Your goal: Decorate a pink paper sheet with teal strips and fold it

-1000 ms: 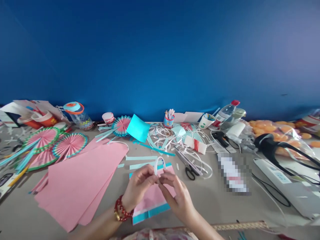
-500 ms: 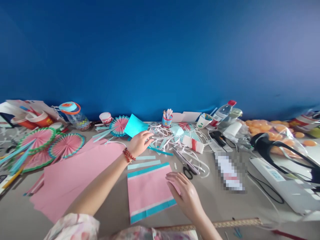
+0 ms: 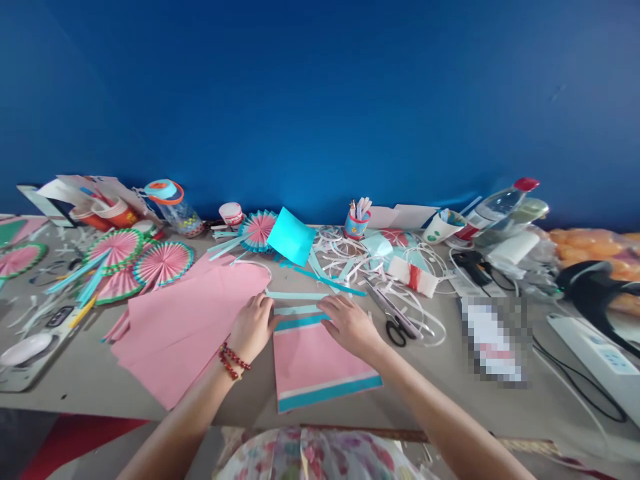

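Head view: blue paper bands (image 3: 330, 394) already edge the pink paper sheet (image 3: 320, 360) on the grey table (image 3: 430, 380); pale-blue paper strips (image 3: 297, 295) lie beyond, seemingly unattached. Left hand (image 3: 253, 327) and right hand (image 3: 350, 325), half-curled, flank one; I can't tell their grip.

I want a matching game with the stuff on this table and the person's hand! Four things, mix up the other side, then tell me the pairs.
Things:
1. left hand
2. scissors
3. bottle
4. banded sheet

Matches:
A. has a red cap
B. pink with blue bands
C. has a bead bracelet at its wrist
D. has black handles

Pairs: 1-C, 2-D, 3-A, 4-B
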Demonstrator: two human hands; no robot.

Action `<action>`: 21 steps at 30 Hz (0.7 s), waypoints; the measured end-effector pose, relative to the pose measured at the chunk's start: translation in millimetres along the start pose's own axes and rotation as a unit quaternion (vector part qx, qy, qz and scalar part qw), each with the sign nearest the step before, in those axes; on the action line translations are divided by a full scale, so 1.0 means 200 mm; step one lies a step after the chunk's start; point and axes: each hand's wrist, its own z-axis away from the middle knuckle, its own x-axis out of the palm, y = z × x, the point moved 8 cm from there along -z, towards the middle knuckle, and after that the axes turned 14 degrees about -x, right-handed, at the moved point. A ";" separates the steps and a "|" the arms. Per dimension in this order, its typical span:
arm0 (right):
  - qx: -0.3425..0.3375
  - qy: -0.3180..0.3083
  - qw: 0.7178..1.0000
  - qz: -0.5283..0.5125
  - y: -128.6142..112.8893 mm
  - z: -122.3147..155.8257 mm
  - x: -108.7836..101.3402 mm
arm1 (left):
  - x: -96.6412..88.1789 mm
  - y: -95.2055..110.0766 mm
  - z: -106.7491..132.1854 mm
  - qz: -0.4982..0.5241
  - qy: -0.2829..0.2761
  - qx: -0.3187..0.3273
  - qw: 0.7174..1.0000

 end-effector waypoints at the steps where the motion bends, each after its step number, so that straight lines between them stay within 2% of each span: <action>1: 0.006 -0.009 1.000 0.005 0.02 0.00 0.01 | 0.01 0.00 -0.01 0.013 -0.004 0.000 1.000; 5: 0.009 -0.007 1.000 -0.004 0.06 0.03 0.03 | 0.04 0.01 -0.03 0.054 -0.022 -0.005 0.998; 9: -0.003 0.033 0.999 -0.019 0.06 0.05 -0.03 | 0.05 -0.02 -0.04 0.089 -0.029 -0.031 0.995; 12: -0.025 0.063 0.997 -0.043 0.01 0.01 -0.06 | 0.04 -0.03 -0.03 0.114 -0.028 -0.042 0.992; 15: -0.080 0.043 0.992 -0.083 -0.10 -0.05 -0.02 | -0.02 -0.02 0.01 0.125 0.006 -0.036 0.992; 17: -0.113 0.012 0.990 -0.088 -0.19 -0.08 0.04 | -0.07 0.03 0.08 0.095 0.026 0.008 0.995; 18: -0.116 -0.001 0.990 -0.081 -0.22 -0.09 0.07 | -0.07 0.08 0.13 0.065 0.016 0.048 0.997; 21: -0.079 -0.021 0.996 -0.044 -0.27 -0.06 0.14 | 0.01 0.18 0.29 -0.028 -0.076 0.179 0.980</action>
